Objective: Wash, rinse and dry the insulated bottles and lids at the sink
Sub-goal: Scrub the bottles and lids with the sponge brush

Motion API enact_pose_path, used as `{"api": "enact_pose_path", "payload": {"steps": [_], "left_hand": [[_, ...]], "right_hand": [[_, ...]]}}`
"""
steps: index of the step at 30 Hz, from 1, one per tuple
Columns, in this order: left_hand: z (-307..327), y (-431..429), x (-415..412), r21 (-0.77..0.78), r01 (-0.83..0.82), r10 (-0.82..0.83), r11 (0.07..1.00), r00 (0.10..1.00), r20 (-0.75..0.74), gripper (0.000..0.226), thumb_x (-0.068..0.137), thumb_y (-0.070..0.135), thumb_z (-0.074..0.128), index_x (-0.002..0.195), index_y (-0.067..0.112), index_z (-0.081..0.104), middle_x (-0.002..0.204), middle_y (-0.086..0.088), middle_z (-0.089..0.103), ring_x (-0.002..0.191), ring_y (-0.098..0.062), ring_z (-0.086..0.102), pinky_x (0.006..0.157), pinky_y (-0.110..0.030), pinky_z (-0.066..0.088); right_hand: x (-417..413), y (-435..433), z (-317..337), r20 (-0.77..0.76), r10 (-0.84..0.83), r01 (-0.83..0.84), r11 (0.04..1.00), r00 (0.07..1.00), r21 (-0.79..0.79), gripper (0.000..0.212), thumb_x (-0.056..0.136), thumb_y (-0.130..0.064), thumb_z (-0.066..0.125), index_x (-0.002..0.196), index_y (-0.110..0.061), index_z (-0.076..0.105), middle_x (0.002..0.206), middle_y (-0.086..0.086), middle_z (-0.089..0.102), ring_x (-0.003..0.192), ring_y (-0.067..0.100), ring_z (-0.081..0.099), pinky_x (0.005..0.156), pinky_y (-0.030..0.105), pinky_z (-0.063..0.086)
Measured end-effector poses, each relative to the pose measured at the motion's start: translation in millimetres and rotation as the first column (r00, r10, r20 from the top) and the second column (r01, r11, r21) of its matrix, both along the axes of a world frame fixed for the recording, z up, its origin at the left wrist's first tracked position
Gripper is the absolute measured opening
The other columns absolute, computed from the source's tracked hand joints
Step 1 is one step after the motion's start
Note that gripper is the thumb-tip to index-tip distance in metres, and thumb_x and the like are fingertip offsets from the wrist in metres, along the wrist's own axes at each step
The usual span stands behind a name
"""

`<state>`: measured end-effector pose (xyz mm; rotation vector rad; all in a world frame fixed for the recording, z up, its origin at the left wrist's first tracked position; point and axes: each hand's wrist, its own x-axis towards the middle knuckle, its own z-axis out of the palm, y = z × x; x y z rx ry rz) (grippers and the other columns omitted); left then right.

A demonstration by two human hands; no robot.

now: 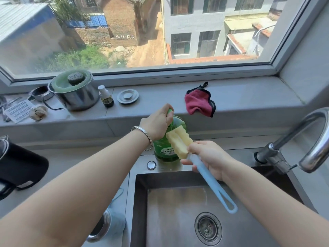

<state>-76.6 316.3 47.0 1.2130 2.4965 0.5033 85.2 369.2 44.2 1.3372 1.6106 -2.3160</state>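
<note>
My left hand (157,123) grips the green pump head of a green dish soap bottle (164,152) standing behind the sink. My right hand (207,157) holds a bottle brush by its light blue handle (215,188), with the yellow sponge head (179,144) raised under the pump spout. A thin stream of soap runs onto the sponge. An insulated bottle with a steel rim (102,227) lies on the counter left of the sink, partly hidden by my left arm. A black container (19,168) sits at the far left.
The steel sink (170,211) with its drain (208,228) lies below my hands, the tap (299,145) at right. On the sill stand a steel pot (74,91), a small bottle (106,97), a metal sink plug (127,96) and a red cloth (199,103).
</note>
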Motion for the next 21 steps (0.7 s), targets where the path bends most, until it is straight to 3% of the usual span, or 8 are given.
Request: {"api": "enact_pose_path", "payload": {"steps": [2,5,9,13,17,21], "left_hand": [[0.0,-0.4,0.6,-0.008,0.002,-0.002,1.000,1.000,0.005,0.026,0.102,0.036,0.020,0.117,0.027,0.039,0.079,0.007,0.051,0.078,-0.023,0.049,0.077,-0.034,0.034],[6.6,1.8,-3.8,0.009,0.006,-0.007,1.000,0.993,0.114,0.030,0.101,0.035,0.022,0.122,0.022,0.039,0.087,0.000,0.051,0.079,-0.025,0.049,0.075,-0.033,0.038],[11.5,1.2,-6.5,0.049,-0.012,-0.002,0.999,0.962,0.274,0.033,0.101,0.033,0.026,0.126,0.017,0.041,0.099,-0.007,0.049,0.088,-0.024,0.047,0.076,-0.029,0.036],[9.6,-0.1,-4.6,0.055,-0.007,-0.007,0.998,0.968,0.250,0.032,0.102,0.032,0.026,0.126,0.015,0.039,0.096,-0.008,0.051,0.086,-0.025,0.049,0.075,-0.028,0.035],[8.4,0.4,-4.9,0.035,0.008,-0.015,0.999,0.979,0.203,0.032,0.102,0.034,0.023,0.124,0.015,0.037,0.084,-0.007,0.050,0.078,-0.027,0.050,0.069,-0.029,0.034],[10.0,-0.3,-4.4,0.006,0.023,-0.024,1.000,0.989,0.147,0.033,0.101,0.036,0.022,0.124,0.018,0.036,0.091,-0.008,0.053,0.079,-0.026,0.051,0.071,-0.031,0.038]], "right_hand": [[-0.9,-2.5,2.1,-0.013,0.009,-0.009,1.000,1.000,-0.027,0.013,0.090,-0.002,0.037,0.091,-0.003,0.051,0.090,0.011,0.059,0.061,0.019,0.069,0.032,0.015,0.031],[-1.5,-3.5,0.5,-0.022,0.024,-0.025,0.999,0.999,-0.040,0.020,0.088,-0.011,0.043,0.106,-0.006,0.050,0.100,0.014,0.061,0.057,0.016,0.061,0.032,0.015,0.024],[-1.6,-3.9,-10.1,-0.037,0.026,-0.030,0.995,0.999,-0.094,0.037,0.092,-0.044,0.041,0.091,-0.010,0.055,0.077,0.005,0.053,0.058,0.015,0.045,0.035,0.018,0.024],[-2.1,-11.3,-22.8,0.011,0.014,-0.014,1.000,1.000,0.007,0.023,0.090,-0.029,0.056,0.104,-0.012,0.058,0.087,0.002,0.057,0.074,0.017,0.050,0.045,0.019,0.034],[-6.8,-13.6,-22.3,-0.015,0.015,-0.013,0.996,1.000,0.090,0.011,0.079,-0.015,0.069,0.087,-0.012,0.062,0.083,0.003,0.060,0.072,0.017,0.052,0.050,0.020,0.039],[-21.8,-11.5,-19.5,-0.050,0.000,0.011,0.976,0.999,0.217,0.034,0.073,-0.002,0.070,0.101,-0.010,0.052,0.098,0.014,0.063,0.077,0.024,0.058,0.057,0.028,0.044]]}}
